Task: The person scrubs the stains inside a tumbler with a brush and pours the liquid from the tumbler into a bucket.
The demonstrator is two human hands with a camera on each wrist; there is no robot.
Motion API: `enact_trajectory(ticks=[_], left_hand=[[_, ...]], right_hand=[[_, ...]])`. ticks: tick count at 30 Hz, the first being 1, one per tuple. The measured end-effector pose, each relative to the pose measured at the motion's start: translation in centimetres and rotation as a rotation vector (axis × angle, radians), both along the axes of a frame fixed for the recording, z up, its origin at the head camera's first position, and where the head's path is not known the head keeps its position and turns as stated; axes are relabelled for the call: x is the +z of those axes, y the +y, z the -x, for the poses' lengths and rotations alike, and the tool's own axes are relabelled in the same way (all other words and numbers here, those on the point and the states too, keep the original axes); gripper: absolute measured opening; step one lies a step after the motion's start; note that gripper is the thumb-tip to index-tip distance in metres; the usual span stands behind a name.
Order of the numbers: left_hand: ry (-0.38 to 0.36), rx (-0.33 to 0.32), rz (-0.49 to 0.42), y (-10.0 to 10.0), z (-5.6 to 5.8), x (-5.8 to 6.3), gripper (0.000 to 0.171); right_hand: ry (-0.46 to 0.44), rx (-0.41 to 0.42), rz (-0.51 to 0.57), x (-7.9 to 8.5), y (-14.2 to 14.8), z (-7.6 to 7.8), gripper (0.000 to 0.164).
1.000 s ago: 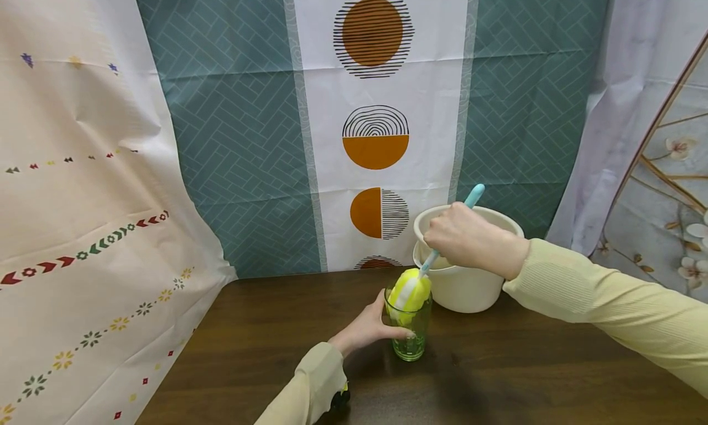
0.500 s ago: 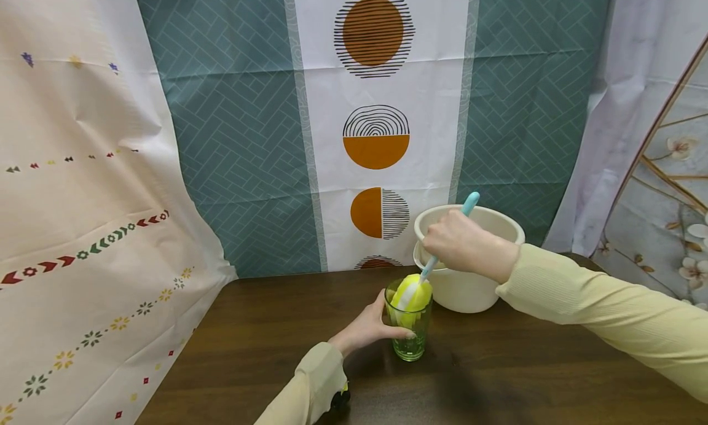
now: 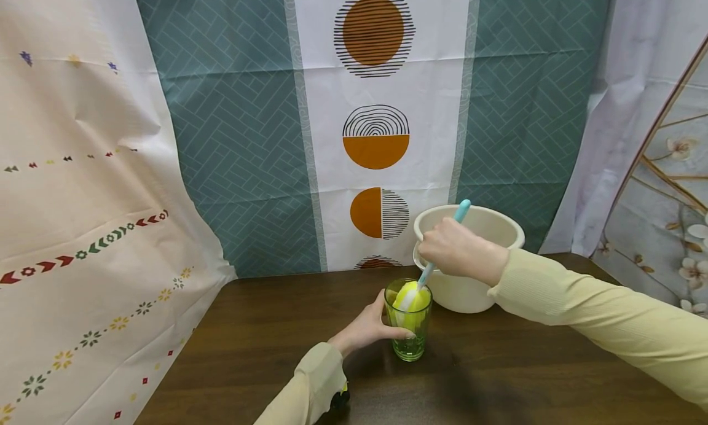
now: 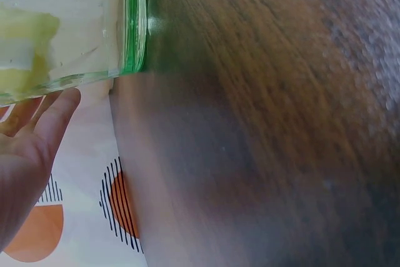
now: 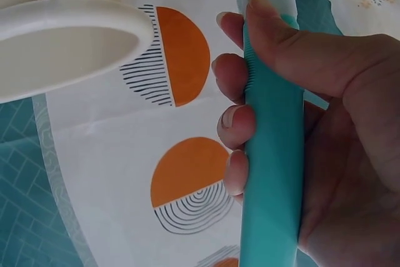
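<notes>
brush handle (image 5: 272, 173): teal | sponge (image 3: 408, 297): yellow/white stripes | glass (image 3: 420, 325): green | tub (image 3: 461, 295): cream

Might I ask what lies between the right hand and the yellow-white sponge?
The head view shows a slim light blue plastic handle, linking hand to sponge.

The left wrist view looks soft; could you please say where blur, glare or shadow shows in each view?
Left wrist: the table is blurred, with a dark patch and a small glint by the glass; head: a soft shadow lies on the table's near part; right wrist: the handle is fairly clear.
</notes>
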State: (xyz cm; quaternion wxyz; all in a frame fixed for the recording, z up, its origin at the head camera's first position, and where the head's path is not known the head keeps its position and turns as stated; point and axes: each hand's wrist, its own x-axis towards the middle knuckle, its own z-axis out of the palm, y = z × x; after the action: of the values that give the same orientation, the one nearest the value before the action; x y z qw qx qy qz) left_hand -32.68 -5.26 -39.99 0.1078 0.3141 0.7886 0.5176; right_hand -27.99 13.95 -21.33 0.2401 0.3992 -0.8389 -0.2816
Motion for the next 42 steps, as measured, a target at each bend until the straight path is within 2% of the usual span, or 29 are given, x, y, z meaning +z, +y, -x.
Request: enact_trajectory(ticks=[6, 15, 22, 34, 42], left_hand=[[0.007, 0.006, 0.001, 0.0, 0.0, 0.0, 0.065], [-0.013, 0.014, -0.001, 0.1, 0.0, 0.1, 0.064], [0.000, 0.018, 0.000, 0.0, 0.1, 0.0, 0.065], [-0.028, 0.018, -0.003, 0.0, 0.0, 0.1, 0.070], [-0.025, 0.011, 0.000, 0.0, 0.0, 0.1, 0.068]], right_hand=[[0.012, 0.001, -0.033, -0.8, -0.2, 0.4, 0.026], [0.081, 0.033, -0.085, -2.0, -0.3, 0.7, 0.021], [0.092, 0.032, -0.120, -2.5, -0.7, 0.7, 0.021], [0.099, 0.036, -0.127, -3.2, -0.9, 0.9, 0.023], [0.091, 0.002, -0.153, -3.4, -1.1, 0.8, 0.022]])
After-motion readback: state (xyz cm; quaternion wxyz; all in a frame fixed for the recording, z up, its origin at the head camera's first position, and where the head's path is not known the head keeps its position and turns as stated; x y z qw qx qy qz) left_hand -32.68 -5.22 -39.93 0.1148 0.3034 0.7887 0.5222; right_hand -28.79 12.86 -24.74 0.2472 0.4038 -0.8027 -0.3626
